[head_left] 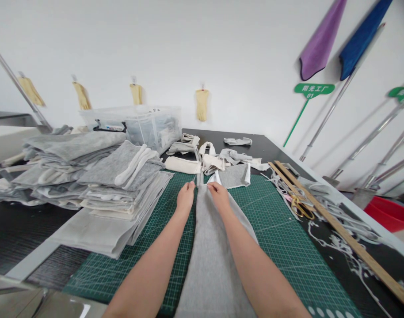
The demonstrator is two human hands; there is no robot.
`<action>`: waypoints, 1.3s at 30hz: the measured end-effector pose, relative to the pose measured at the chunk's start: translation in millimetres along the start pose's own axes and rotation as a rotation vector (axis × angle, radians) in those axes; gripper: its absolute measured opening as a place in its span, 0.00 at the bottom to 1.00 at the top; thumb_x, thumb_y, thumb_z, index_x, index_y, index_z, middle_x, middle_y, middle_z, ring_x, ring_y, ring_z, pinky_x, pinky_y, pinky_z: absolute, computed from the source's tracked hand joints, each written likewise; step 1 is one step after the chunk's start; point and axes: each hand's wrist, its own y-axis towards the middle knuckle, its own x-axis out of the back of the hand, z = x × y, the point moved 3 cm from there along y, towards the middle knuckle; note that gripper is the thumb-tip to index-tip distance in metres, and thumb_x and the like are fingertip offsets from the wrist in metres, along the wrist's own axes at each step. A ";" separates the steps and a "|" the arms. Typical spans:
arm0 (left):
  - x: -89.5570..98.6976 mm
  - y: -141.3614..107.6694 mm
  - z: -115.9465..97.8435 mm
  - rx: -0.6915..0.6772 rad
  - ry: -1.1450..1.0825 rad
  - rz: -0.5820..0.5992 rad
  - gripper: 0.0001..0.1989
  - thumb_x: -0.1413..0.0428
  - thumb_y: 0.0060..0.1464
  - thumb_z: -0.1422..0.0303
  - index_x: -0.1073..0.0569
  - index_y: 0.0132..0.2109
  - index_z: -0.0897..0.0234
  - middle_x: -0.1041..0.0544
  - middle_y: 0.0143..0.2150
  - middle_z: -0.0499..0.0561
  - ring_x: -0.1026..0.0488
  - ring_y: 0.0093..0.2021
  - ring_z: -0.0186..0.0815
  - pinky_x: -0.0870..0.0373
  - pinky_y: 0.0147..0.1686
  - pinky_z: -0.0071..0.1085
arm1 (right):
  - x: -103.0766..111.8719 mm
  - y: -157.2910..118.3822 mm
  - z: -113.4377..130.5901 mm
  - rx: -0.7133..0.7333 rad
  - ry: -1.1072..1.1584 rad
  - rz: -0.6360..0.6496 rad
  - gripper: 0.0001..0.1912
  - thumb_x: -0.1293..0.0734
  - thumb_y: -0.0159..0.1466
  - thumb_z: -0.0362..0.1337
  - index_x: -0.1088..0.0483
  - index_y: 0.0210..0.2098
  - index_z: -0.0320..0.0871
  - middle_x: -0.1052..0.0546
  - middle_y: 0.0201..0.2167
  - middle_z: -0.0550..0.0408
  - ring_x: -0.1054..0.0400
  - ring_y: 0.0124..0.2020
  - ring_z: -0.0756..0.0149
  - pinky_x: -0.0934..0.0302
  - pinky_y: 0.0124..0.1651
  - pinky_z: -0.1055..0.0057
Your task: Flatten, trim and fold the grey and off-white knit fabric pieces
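A long grey cloth point(211, 256) lies lengthwise on the green cutting mat point(275, 225), its narrow far end between my hands. My left hand point(186, 196) is closed in a pinch at the left corner of that end. At the right corner, my right hand point(218, 194) pinches the cloth's edge between thumb and fingers. Just beyond them lie a cream cloth roll point(182, 165) and a grey cloth piece with white edges point(233, 176).
Piles of folded grey cloth point(99, 176) are at the left, before a clear plastic bin point(142, 126). Gold-handled scissors point(301, 208), wooden strips point(348, 238) and white cord scraps point(341, 247) lie on the right. A red container point(389, 214) stands beyond the table edge.
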 end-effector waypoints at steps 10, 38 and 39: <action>6.0 -27.3 -34.4 -0.363 0.515 -0.134 0.16 0.60 0.50 0.56 0.35 0.39 0.58 0.32 0.34 0.47 0.36 0.33 0.30 0.46 0.28 0.26 | 12.3 -5.9 10.1 0.020 -0.188 -0.186 0.10 0.44 0.57 0.35 0.33 0.33 0.43 0.31 0.32 0.59 0.39 0.33 0.69 0.48 0.34 0.75; 2.1 -29.9 -36.9 -0.347 0.617 -0.100 0.17 0.61 0.49 0.54 0.33 0.37 0.57 0.32 0.30 0.46 0.35 0.31 0.31 0.46 0.25 0.27 | 9.1 -8.9 13.4 0.122 -0.292 -0.260 0.09 0.44 0.58 0.35 0.34 0.33 0.43 0.30 0.31 0.58 0.38 0.33 0.70 0.48 0.36 0.76; 2.2 -29.9 -36.9 -0.344 0.614 -0.095 0.18 0.61 0.49 0.54 0.33 0.37 0.57 0.32 0.31 0.46 0.35 0.31 0.31 0.46 0.26 0.27 | 8.9 -9.1 13.6 0.122 -0.291 -0.257 0.09 0.44 0.58 0.35 0.34 0.33 0.43 0.30 0.31 0.58 0.38 0.33 0.70 0.48 0.36 0.75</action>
